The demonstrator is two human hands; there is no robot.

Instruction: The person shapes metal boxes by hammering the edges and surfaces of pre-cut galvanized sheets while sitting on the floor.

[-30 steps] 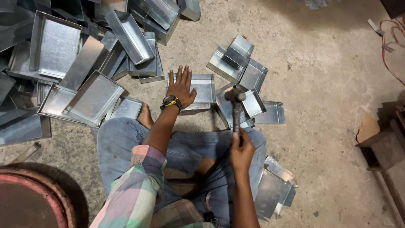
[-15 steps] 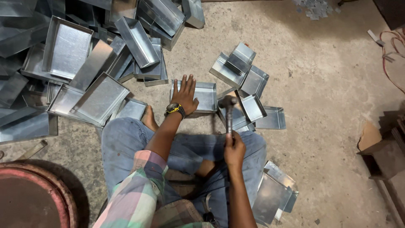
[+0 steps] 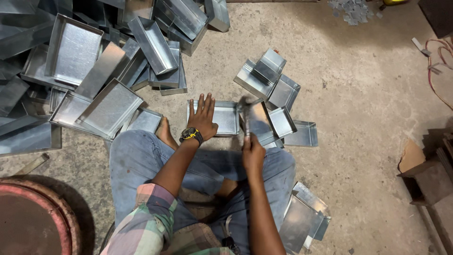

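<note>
I sit cross-legged on a concrete floor. My left hand (image 3: 203, 118), with a yellow and black watch on the wrist, lies flat with spread fingers on a small shallow sheet-metal tray (image 3: 226, 117) in front of my knees. My right hand (image 3: 253, 153) grips the handle of a hammer (image 3: 246, 111), whose blurred head is over the tray's right edge. Several small metal trays (image 3: 276, 97) lie just to the right of it.
A big heap of larger sheet-metal trays (image 3: 99, 56) fills the upper left. A few flat metal pieces (image 3: 304, 219) lie by my right knee. A round red-rimmed object (image 3: 33, 217) sits at lower left, a dark block (image 3: 432, 179) at right.
The hammer has swung from raised near my right hand down and forward onto the tray's right edge. My left hand stays flat on the tray.
</note>
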